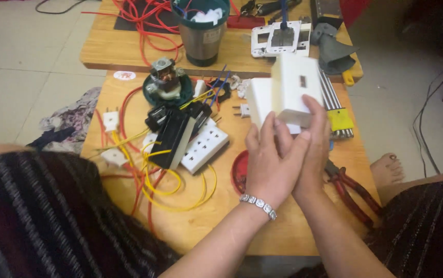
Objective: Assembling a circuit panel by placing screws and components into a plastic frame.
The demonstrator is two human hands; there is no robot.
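Note:
Both of my hands are raised over a low wooden table [283, 231] and grip a white plastic box-shaped housing [286, 92]. My left hand [273, 159], with a silver bracelet on its wrist, cups the housing from below and from the left. Behind it, my right hand [317, 144] clasps the lower right corner. The housing has a small dark slot on its upper face and stands tilted. A white power strip [206, 146] with a black part [172, 136] on it and yellow wires [180, 185] lies just to the left.
Red-handled pliers [353, 193] lie right of my wrists, and a red round lid [239, 172] lies under my left hand. Farther back stand a small motor on a green base [165, 82], a metal cup [201, 31], white switch frames [280, 38] and red wires [144, 23]. My bare foot [386, 170] rests beside the table.

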